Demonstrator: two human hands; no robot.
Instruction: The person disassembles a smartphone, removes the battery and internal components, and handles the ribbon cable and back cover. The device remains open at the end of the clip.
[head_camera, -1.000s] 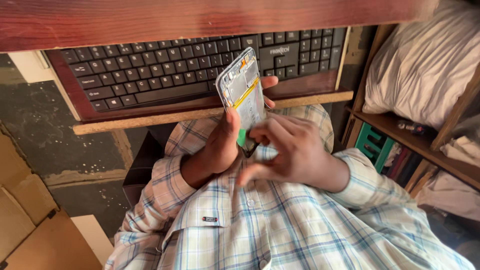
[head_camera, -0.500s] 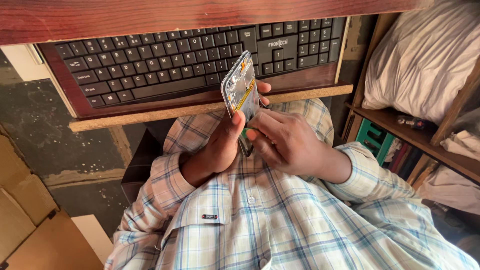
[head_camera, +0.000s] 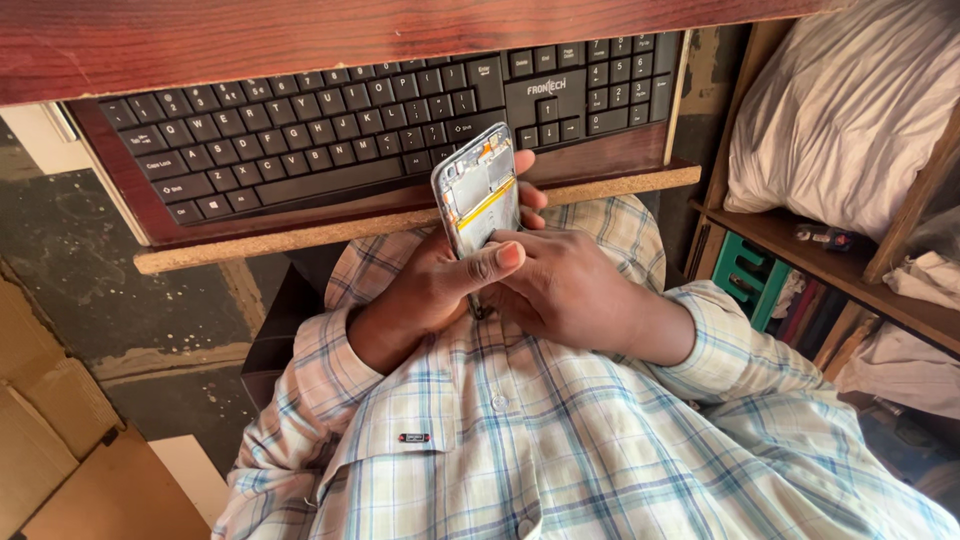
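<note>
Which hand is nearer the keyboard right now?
Left. The left hand grips the opened phone, its fingertips curling behind the phone just short of the keyboard. The right hand sits lower, against the phone's bottom end.

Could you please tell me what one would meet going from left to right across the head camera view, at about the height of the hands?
Cardboard box → left hand → opened phone → right hand → green crate → wooden shelf.
</note>
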